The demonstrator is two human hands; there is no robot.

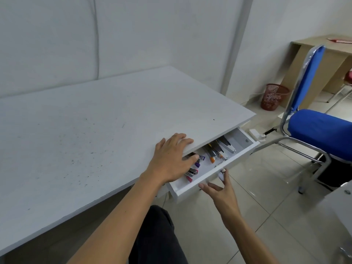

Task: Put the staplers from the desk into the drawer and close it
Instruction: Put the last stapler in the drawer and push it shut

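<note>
Head view shows me both hands by the drawer. My left hand (pixel 171 159) lies flat and spread on the front edge of the white worktop (pixel 85 130), holding nothing, with its thumb over the drawer (pixel 205 180). My right hand (pixel 219 189) is wide too, fingers up, just touching the drawer's front near its small knob (pixel 223 170). I see the drawer pulled partly out. Staplers (pixel 211 155) lie inside it, some pink and purple, some orange and silver. A blue chair (pixel 320 128) stands well apart on the right, a red basket (pixel 274 97) behind it.
</note>
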